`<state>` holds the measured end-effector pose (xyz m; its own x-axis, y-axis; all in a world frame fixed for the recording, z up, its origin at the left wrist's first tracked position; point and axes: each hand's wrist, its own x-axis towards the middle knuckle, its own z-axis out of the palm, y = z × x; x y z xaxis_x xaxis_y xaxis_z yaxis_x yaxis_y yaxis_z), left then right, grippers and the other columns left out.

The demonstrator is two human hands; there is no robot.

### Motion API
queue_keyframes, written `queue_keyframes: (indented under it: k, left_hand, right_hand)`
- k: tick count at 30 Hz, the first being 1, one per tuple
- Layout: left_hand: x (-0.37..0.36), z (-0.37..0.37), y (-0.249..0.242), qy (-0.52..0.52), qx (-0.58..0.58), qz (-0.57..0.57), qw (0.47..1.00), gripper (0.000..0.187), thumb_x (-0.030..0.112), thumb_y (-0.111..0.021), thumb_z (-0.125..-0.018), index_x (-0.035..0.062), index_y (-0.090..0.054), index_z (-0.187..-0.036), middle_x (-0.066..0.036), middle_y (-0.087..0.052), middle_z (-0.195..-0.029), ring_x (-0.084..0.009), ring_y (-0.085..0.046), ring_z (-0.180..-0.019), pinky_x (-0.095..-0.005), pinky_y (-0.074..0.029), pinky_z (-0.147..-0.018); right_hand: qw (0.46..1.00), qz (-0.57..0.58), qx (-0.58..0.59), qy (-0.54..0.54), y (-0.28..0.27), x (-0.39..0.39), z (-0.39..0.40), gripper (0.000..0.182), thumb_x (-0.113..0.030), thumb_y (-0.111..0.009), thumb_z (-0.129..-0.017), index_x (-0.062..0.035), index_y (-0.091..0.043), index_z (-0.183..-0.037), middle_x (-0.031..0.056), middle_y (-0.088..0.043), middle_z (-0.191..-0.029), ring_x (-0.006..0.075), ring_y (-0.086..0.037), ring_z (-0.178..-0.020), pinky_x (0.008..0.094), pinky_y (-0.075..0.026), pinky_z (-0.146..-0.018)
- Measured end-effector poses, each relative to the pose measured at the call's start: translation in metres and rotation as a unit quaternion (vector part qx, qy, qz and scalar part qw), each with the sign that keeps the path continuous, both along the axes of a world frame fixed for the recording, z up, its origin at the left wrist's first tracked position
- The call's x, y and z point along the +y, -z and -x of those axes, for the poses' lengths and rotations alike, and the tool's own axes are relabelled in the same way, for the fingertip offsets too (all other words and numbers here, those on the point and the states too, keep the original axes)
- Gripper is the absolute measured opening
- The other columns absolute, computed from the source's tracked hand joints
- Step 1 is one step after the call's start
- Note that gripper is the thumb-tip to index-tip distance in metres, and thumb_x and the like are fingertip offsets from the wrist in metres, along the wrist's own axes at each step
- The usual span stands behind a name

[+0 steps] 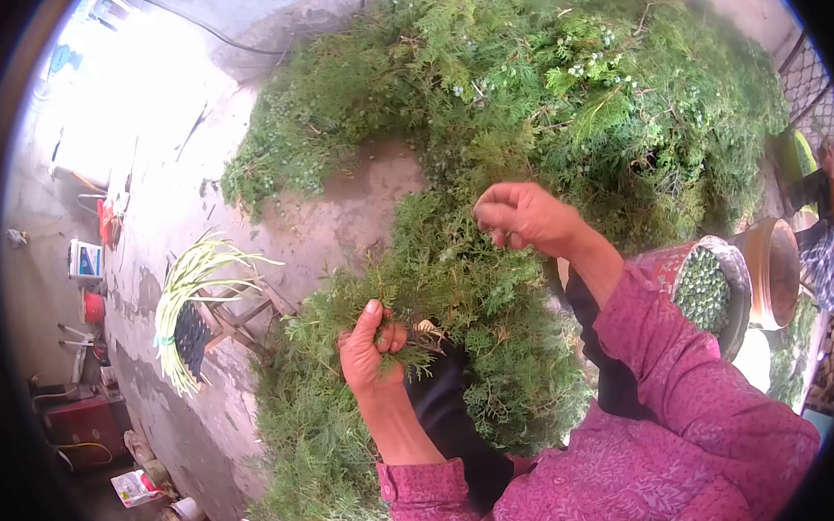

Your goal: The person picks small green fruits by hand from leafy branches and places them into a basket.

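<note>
My left hand is closed around a leafy arborvitae branch, thumb pointing up along it. Its feathery green sprays stick out above and below the fist. Higher up and to the right, my right hand is raised with its fingers curled inward. Whatever those fingers may hold is hidden. Behind and beneath both hands spreads a big heap of cut arborvitae branches, with small pale green cones on many of them. A bucket by my right forearm holds many small green cones.
A bundle of long green beans drapes over a small wooden stool on the left. Next to the cone bucket stands a brown bucket. Along the left wall are a red box and assorted containers. Concrete floor shows between.
</note>
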<state>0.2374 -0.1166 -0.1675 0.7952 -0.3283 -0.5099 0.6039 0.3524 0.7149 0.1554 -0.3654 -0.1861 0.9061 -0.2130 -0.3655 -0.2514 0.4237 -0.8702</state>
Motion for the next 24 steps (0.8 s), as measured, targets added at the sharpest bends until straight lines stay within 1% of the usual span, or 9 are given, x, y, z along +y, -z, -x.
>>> queue_keyframes:
  k: [2, 5, 6, 10, 12, 15, 16, 19, 24]
  left_hand:
    - [0.001, 0.000, 0.000, 0.001, 0.000, 0.002, 1.000, 0.009, 0.006, -0.063, -0.077, 0.0020, -0.056, -0.075, -0.005, -0.054, -0.065, -0.0066, -0.034, -0.041, -0.0228, -0.027, -0.040]
    - [-0.001, -0.001, -0.001, 0.007, -0.002, 0.005, 1.000, 0.009, 0.006, -0.063, -0.077, 0.0020, -0.056, -0.074, -0.005, -0.054, -0.065, -0.0066, -0.034, -0.041, -0.0228, -0.027, -0.040]
    - [-0.002, -0.001, -0.001, 0.011, -0.002, 0.006, 1.000, 0.009, 0.006, -0.063, -0.077, 0.0020, -0.056, -0.074, -0.005, -0.053, -0.064, -0.0066, -0.034, -0.041, -0.0228, -0.027, -0.040]
    - [-0.008, 0.003, 0.000, 0.028, -0.003, -0.008, 1.000, 0.009, 0.007, -0.063, -0.077, 0.0012, -0.056, -0.078, -0.005, -0.055, -0.067, -0.0077, -0.036, -0.043, -0.0236, -0.030, -0.042]
    - [-0.018, 0.010, 0.004, 0.017, -0.031, -0.029, 0.999, 0.021, 0.002, -0.065, -0.074, 0.0013, -0.055, -0.091, -0.006, -0.058, -0.074, -0.0120, -0.049, -0.052, -0.0267, -0.042, -0.046]
    - [-0.041, 0.023, -0.001, 0.059, -0.071, 0.005, 0.996, 0.028, 0.002, -0.067, -0.072, 0.0002, -0.054, -0.097, -0.006, -0.059, -0.077, -0.0158, -0.056, -0.063, -0.0291, -0.049, -0.056]
    - [-0.032, 0.019, 0.013, 0.150, -0.031, 0.063, 0.986, 0.032, 0.001, -0.067, -0.071, -0.0017, -0.053, -0.100, -0.007, -0.060, -0.080, -0.0177, -0.059, -0.068, -0.0302, -0.050, -0.061]
    - [-0.032, 0.019, 0.015, 0.200, -0.042, 0.138, 0.969, 0.036, 0.002, -0.069, -0.069, -0.0033, -0.053, -0.101, -0.009, -0.061, -0.082, -0.0188, -0.060, -0.073, -0.0296, -0.050, -0.065]
    - [-0.033, 0.023, 0.007, 0.204, -0.029, 0.050, 0.977, 0.034, -0.004, -0.067, -0.068, -0.0032, -0.054, -0.100, -0.008, -0.061, -0.086, -0.0174, -0.061, -0.078, -0.0289, -0.050, -0.069]
  right_hand:
    - [0.982, 0.144, 0.061, -0.103, -0.007, 0.010, 0.001, 0.042, -0.037, -0.062, -0.080, -0.0024, -0.056, -0.102, 0.0052, -0.059, -0.085, 0.0110, -0.055, -0.064, 0.0237, -0.044, -0.055]
    - [0.974, 0.131, 0.058, -0.174, 0.004, 0.022, -0.005, 0.057, -0.048, -0.064, -0.074, -0.0018, -0.055, -0.106, 0.0051, -0.059, -0.086, 0.0112, -0.054, -0.063, 0.0260, -0.045, -0.061]
    - [0.974, 0.111, 0.065, -0.186, -0.003, 0.026, -0.005, 0.043, -0.040, -0.063, -0.078, -0.0034, -0.057, -0.100, 0.0026, -0.058, -0.077, 0.0091, -0.051, -0.058, 0.0233, -0.043, -0.054]
    - [0.984, -0.008, 0.028, -0.178, -0.001, 0.033, -0.010, 0.028, -0.031, -0.062, -0.082, -0.0050, -0.057, -0.093, -0.0004, -0.055, -0.068, 0.0066, -0.049, -0.053, 0.0200, -0.039, -0.046]
    - [0.991, -0.077, -0.025, -0.105, -0.006, 0.046, -0.012, 0.018, -0.023, -0.061, -0.083, -0.0056, -0.057, -0.087, -0.0027, -0.053, -0.062, 0.0047, -0.047, -0.050, 0.0176, -0.036, -0.042]
    - [0.987, -0.113, -0.041, -0.111, -0.015, 0.067, -0.011, 0.018, -0.022, -0.062, -0.082, -0.0060, -0.057, -0.087, -0.0033, -0.055, -0.066, 0.0037, -0.049, -0.050, 0.0159, -0.039, -0.043]
    - [0.989, -0.103, -0.039, -0.096, -0.013, 0.072, -0.012, 0.017, -0.021, -0.062, -0.082, -0.0060, -0.056, -0.087, -0.0030, -0.055, -0.065, 0.0036, -0.051, -0.051, 0.0163, -0.041, -0.043]
    - [0.988, -0.126, -0.043, -0.075, -0.010, 0.075, -0.012, 0.016, -0.020, -0.062, -0.083, -0.0059, -0.056, -0.087, -0.0023, -0.056, -0.066, 0.0032, -0.051, -0.051, 0.0160, -0.040, -0.042]
    - [0.995, 0.025, -0.080, -0.061, -0.003, 0.077, -0.010, 0.018, -0.018, -0.065, -0.080, -0.0024, -0.058, -0.085, -0.0009, -0.056, -0.066, 0.0051, -0.051, -0.056, 0.0201, -0.042, -0.049]
